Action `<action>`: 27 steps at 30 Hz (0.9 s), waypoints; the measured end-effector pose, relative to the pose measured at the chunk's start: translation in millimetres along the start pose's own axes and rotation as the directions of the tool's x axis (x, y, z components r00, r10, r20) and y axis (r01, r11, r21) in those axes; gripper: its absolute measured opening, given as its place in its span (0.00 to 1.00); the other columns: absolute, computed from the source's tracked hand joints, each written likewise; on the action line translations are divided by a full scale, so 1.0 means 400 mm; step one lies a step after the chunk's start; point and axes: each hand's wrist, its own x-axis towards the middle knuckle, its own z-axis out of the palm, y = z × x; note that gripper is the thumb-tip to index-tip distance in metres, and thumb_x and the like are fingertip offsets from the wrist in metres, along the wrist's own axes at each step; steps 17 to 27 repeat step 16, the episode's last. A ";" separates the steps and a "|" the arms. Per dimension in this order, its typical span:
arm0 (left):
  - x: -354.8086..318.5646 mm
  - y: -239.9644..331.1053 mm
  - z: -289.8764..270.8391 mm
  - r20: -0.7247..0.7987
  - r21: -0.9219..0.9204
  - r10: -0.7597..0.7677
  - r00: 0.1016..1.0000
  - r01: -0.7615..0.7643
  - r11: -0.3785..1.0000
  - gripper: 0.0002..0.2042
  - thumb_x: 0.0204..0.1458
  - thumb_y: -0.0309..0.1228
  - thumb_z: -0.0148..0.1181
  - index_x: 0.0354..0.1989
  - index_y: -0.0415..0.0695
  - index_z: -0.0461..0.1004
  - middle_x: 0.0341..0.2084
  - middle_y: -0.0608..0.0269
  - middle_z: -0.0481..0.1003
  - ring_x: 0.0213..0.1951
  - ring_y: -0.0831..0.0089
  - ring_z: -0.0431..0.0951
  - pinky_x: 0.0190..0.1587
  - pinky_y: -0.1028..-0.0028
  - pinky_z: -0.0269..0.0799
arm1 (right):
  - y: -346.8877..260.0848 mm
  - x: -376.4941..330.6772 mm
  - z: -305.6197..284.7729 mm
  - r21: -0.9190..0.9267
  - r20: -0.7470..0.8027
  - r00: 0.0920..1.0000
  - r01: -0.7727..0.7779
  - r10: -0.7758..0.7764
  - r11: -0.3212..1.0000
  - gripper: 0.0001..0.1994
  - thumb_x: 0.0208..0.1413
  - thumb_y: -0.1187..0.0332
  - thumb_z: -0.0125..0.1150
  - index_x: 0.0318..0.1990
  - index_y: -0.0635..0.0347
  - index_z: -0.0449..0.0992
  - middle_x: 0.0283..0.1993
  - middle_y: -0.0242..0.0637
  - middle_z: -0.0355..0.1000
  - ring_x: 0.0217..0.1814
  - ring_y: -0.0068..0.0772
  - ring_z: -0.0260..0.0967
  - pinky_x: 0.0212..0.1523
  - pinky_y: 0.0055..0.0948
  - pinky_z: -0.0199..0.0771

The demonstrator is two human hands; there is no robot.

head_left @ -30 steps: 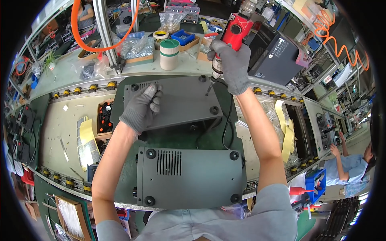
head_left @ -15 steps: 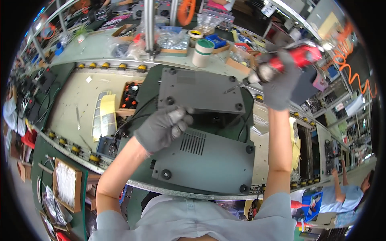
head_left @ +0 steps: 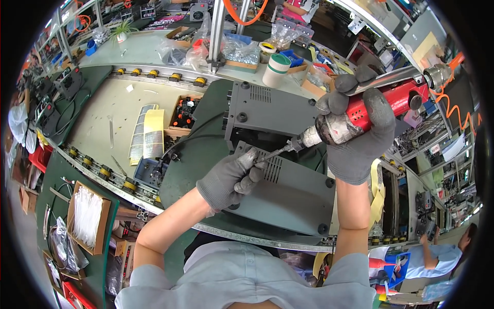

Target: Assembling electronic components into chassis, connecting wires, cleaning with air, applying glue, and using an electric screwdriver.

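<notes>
My right hand (head_left: 363,147), in a grey glove, grips a red pistol-style air screwdriver (head_left: 358,114). Its long bit (head_left: 278,152) slants down left to the fingertips of my left hand (head_left: 226,181). Those gloved fingers are pinched together at the bit's tip; what they hold, if anything, is too small and covered to make out. Below the bit lies the nearer dark grey metal housing (head_left: 296,198), with vent slots and round black feet facing up. Just beyond it sits a second such housing (head_left: 278,109), also feet up, partly hidden by the screwdriver.
Both housings rest on a green board (head_left: 188,177) over a roller conveyor. To the left are a box of black and orange parts (head_left: 186,114), yellow sheets (head_left: 153,133) and a blue tray (head_left: 149,174). A green-lidded tub (head_left: 277,70) stands behind. A co-worker (head_left: 443,255) is at far right.
My right hand has brought the screwdriver down and left, so its bit now meets my left fingertips. My left hand has shifted right over the nearer housing. The whole view has shifted slightly.
</notes>
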 end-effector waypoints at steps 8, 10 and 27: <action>-0.011 0.003 -0.001 -0.058 -0.061 0.046 0.997 -0.050 0.997 0.15 0.56 0.47 0.51 0.36 0.46 0.67 0.22 0.75 0.67 0.15 0.89 0.59 0.18 0.88 0.52 | 0.014 -0.004 0.035 -0.160 0.012 1.000 0.028 -0.026 0.987 0.17 0.49 0.65 0.51 0.45 0.63 0.65 0.35 0.42 0.71 0.27 0.28 0.68 0.30 0.31 0.72; 0.000 -0.002 -0.019 -0.018 -0.073 0.099 0.995 -0.100 0.992 0.15 0.57 0.47 0.50 0.36 0.47 0.67 0.21 0.75 0.67 0.15 0.89 0.58 0.18 0.89 0.53 | 0.013 -0.004 0.041 -0.204 -0.026 1.000 0.010 -0.016 0.979 0.18 0.48 0.62 0.54 0.46 0.60 0.65 0.34 0.40 0.71 0.27 0.26 0.65 0.32 0.31 0.69; 0.003 -0.003 -0.030 -0.068 -0.038 0.065 0.996 -0.067 0.997 0.15 0.57 0.46 0.50 0.37 0.46 0.67 0.21 0.73 0.66 0.14 0.87 0.58 0.18 0.87 0.54 | 0.019 -0.013 0.041 -0.174 0.018 0.998 -0.050 0.054 0.984 0.18 0.48 0.62 0.54 0.46 0.60 0.65 0.42 0.42 0.69 0.28 0.26 0.64 0.34 0.31 0.67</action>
